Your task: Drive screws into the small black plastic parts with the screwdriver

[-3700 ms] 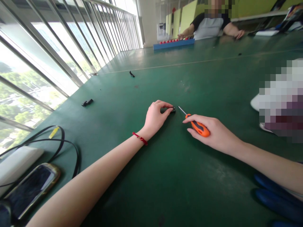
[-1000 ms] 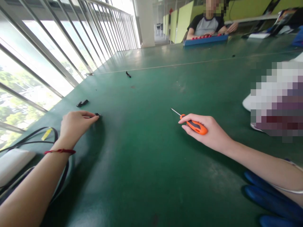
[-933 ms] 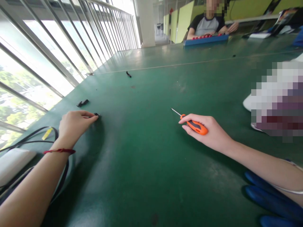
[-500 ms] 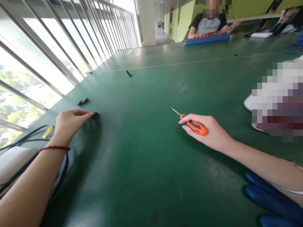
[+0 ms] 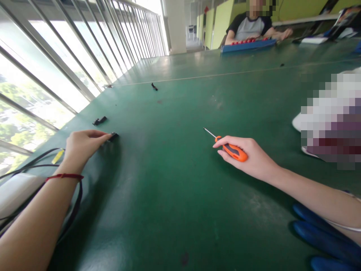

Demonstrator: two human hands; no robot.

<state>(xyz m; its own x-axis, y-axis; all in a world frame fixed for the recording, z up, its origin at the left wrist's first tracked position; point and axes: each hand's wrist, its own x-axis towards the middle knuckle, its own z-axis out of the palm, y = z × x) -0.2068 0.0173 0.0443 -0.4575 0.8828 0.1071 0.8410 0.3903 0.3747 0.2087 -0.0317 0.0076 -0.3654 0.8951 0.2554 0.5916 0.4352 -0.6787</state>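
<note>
My right hand [image 5: 248, 152] is closed around the orange and black handle of a screwdriver [image 5: 235, 151], whose thin metal shaft points up and left above the green tabletop [image 5: 169, 169]. At the left, my left hand [image 5: 84, 145] pinches a small black part [image 5: 113, 137] between thumb and fingers, low over the table. Much of that part is hidden behind the fingers, so its exact kind does not show. Just beyond it lies another small black part [image 5: 99, 121]. Farther back rests a third black piece [image 5: 154, 87].
Black cables [image 5: 76, 210] and a white box [image 5: 21, 190] lie beside my left forearm. Blue glove-like fingers [image 5: 316, 233] rest under my right forearm. A pixelated white bundle [image 5: 332, 120] sits at right. Across the table, a person [image 5: 248, 28] sits behind a blue tray [image 5: 248, 46]. Metal railing [image 5: 93, 45] borders the left.
Both hands keep almost the same places and grips. The view has shifted very slightly, and the person across the table has moved an arm a little to the right.
</note>
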